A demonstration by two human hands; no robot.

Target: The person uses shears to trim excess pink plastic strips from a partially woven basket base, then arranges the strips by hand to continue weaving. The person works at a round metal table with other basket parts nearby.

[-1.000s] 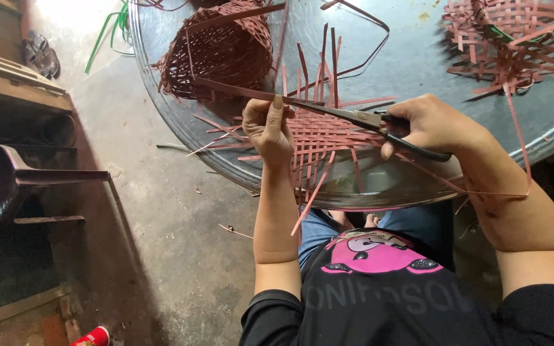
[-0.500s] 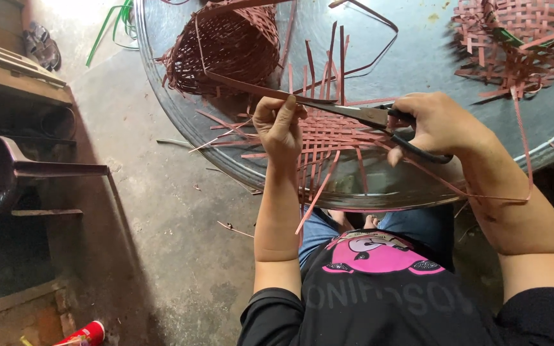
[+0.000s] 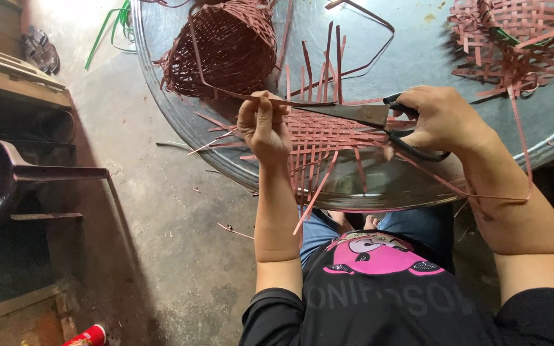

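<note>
My left hand (image 3: 264,127) pinches a thin reddish-brown strip (image 3: 209,77) that curves up past a finished woven basket (image 3: 226,45). In my right hand (image 3: 440,118) is a pair of black-handled scissors (image 3: 360,115), its blades pointing left and meeting the strip beside my left fingers. Under both hands a flat woven mat of the same strips (image 3: 328,144) lies on the round metal table (image 3: 418,179), with loose ends sticking up and hanging over the near rim.
Another partly woven mat (image 3: 520,35) with a green strip lies at the table's far right. A dark plastic chair (image 3: 8,176) and wooden planks stand on the left. Sandals (image 3: 40,51) and green strips (image 3: 113,25) lie on the concrete floor. A red can (image 3: 88,336) sits bottom left.
My left hand has risen a little with the strip. The scissors stay at the strip, and the camera has shifted slightly, so the table appears lower in view.
</note>
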